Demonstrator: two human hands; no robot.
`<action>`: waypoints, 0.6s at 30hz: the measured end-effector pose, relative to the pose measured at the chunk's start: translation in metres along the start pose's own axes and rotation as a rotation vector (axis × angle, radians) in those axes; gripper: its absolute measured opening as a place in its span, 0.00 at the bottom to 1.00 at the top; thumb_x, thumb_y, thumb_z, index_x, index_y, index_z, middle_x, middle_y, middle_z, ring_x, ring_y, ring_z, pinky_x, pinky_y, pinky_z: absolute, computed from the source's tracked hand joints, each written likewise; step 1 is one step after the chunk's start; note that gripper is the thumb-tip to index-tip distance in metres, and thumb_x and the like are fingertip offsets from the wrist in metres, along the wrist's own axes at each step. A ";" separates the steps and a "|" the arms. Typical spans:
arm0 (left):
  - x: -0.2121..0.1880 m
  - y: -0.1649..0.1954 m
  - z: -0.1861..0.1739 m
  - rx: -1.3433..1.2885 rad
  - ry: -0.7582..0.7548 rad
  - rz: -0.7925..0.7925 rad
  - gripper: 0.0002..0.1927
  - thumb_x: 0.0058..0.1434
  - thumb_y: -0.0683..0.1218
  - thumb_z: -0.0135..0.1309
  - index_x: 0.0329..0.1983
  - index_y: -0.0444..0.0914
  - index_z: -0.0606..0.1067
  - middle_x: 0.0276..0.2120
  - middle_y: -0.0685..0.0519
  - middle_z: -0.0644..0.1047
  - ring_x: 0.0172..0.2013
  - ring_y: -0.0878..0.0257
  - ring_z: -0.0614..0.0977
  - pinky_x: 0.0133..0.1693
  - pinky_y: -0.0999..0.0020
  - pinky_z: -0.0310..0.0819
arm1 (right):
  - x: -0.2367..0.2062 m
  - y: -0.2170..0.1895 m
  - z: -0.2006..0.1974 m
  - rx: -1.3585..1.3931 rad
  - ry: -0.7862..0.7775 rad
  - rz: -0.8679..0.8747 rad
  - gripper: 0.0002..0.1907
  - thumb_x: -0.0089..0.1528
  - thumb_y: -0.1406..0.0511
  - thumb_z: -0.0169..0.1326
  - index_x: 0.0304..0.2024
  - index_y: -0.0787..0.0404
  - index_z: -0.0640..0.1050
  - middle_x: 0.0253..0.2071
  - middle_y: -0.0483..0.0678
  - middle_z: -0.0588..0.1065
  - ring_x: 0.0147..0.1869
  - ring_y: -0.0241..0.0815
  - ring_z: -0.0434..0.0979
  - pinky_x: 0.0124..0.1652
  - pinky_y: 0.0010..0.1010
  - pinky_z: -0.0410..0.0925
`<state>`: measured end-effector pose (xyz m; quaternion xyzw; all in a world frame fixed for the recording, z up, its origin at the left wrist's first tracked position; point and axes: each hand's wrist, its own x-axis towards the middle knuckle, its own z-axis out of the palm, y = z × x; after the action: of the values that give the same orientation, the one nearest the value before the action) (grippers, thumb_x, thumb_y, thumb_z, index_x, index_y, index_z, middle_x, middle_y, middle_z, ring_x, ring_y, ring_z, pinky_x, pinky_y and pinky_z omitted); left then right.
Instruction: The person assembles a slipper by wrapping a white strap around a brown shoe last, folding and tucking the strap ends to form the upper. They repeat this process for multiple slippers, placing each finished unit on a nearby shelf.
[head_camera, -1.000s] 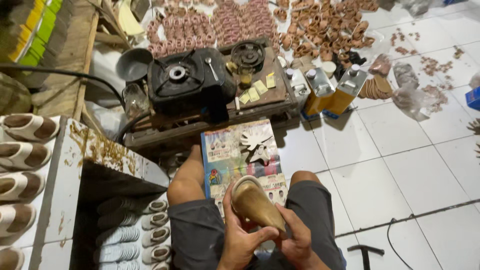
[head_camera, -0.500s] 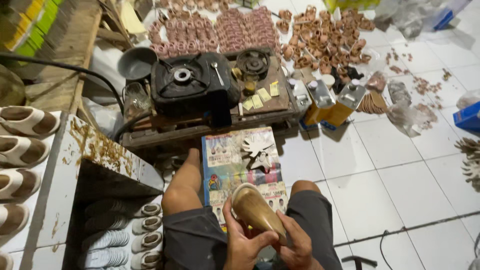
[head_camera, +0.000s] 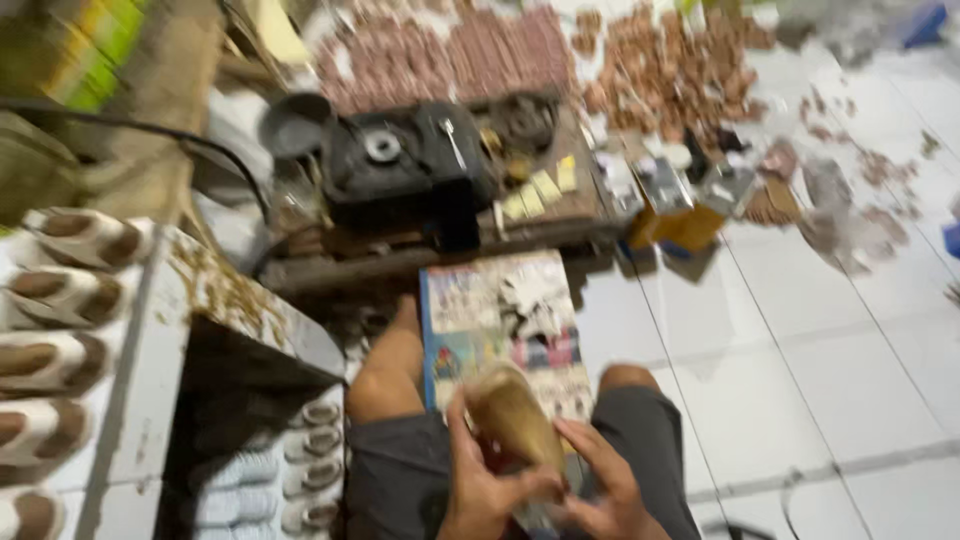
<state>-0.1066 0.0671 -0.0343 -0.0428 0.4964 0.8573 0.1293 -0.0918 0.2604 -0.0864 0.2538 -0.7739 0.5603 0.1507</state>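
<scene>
We grip a tan, glossy shoe sole (head_camera: 512, 420) with left hand (head_camera: 482, 482) and right hand (head_camera: 605, 490), fingers curled around it, above a colourful printed board (head_camera: 480, 310).

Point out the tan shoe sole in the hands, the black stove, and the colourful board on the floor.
tan shoe sole (head_camera: 510, 415), head view, upper face.
black stove (head_camera: 400, 160), head view, top near burner.
colourful board (head_camera: 490, 305), head view, upper left area.

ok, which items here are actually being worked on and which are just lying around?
In hand:
- tan shoe sole, gripped by the left hand and right hand
- colourful printed board lying between the knees, just beyond the sole

Lying about:
- black machine
- yellow tins
- rows of white-and-brown sandals
- brown cut pieces spread on the white tiled floor
</scene>
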 end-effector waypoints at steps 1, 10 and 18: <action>-0.001 0.002 0.000 0.079 -0.022 -0.010 0.74 0.30 0.42 0.78 0.76 0.48 0.43 0.57 0.41 0.72 0.54 0.48 0.82 0.53 0.53 0.83 | 0.010 0.000 -0.002 0.205 0.046 0.018 0.38 0.55 0.65 0.67 0.65 0.71 0.67 0.62 0.61 0.71 0.68 0.55 0.71 0.65 0.36 0.62; -0.034 -0.033 -0.003 0.131 -0.211 -0.195 0.65 0.39 0.46 0.78 0.77 0.43 0.51 0.61 0.46 0.71 0.56 0.54 0.78 0.55 0.56 0.78 | 0.011 -0.014 -0.015 -0.069 0.014 0.255 0.19 0.60 0.68 0.64 0.54 0.58 0.82 0.53 0.46 0.79 0.57 0.41 0.80 0.54 0.30 0.74; -0.018 0.004 0.019 0.012 -0.115 0.037 0.59 0.40 0.42 0.77 0.70 0.45 0.52 0.57 0.40 0.73 0.53 0.52 0.82 0.50 0.56 0.85 | -0.003 -0.018 -0.001 0.404 0.101 0.438 0.29 0.66 0.65 0.49 0.70 0.65 0.64 0.61 0.55 0.73 0.64 0.47 0.75 0.60 0.31 0.68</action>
<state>-0.0889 0.0786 -0.0180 0.0165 0.4942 0.8575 0.1419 -0.0788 0.2577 -0.0731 0.0774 -0.6746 0.7340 0.0108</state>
